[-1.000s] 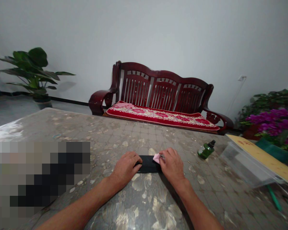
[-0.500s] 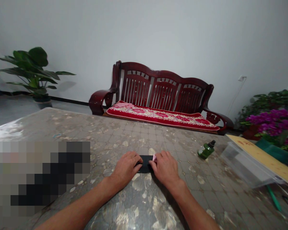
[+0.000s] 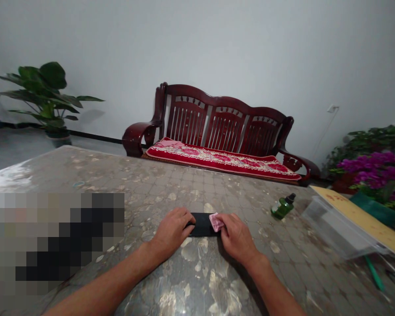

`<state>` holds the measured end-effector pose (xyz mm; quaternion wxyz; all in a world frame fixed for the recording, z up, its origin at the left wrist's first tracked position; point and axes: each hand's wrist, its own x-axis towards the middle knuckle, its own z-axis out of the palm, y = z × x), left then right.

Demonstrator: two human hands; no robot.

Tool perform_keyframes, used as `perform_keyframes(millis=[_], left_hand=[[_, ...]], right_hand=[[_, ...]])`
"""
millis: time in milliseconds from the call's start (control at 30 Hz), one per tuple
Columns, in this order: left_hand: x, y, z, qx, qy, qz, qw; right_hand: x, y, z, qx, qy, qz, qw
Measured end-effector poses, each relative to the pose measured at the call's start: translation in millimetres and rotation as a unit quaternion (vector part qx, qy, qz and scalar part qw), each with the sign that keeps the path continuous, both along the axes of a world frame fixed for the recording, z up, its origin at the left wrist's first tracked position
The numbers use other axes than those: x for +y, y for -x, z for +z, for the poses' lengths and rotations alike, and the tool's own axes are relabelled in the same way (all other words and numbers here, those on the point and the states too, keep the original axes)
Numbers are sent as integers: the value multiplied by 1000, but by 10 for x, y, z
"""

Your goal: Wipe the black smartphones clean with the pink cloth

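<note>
A flat black slab, like a phone lying face up, rests on the patterned table in front of me. My left hand lies on its left end, fingers curled down and pressing it to the table. My right hand is at its right end, fingers pinched on a small folded pink cloth that lies on the black surface.
A small green bottle lies on its side to the right. A clear plastic box with a yellow board on it sits at the right edge. A blurred patch covers the left of the table. A red wooden bench stands behind.
My right hand slid left along the black slab with the pink cloth, then came back to the right end. My left hand stayed where it was.
</note>
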<state>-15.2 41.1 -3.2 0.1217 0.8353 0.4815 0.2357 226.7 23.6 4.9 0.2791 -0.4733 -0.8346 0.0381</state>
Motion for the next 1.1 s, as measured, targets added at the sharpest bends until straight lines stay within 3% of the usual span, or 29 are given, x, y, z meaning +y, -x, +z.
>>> perform_keyframes(millis=[133, 400, 667, 867, 1100], left_hand=[[5, -7, 5, 0, -1, -4, 1000], [6, -2, -15, -9, -10, -3, 1000], [3, 18, -45, -24, -22, -14, 999], [0, 35, -116, -4, -30, -24, 999], [4, 25, -75, 23, -4, -21, 1000]], right_hand=[[52, -14, 5, 43, 35, 22, 998], [126, -35, -23, 54, 33, 52, 997], [90, -25, 8, 23, -3, -18, 1000], [30, 57, -25, -52, -35, -23, 998], [-15, 264, -34, -88, -25, -8, 996]])
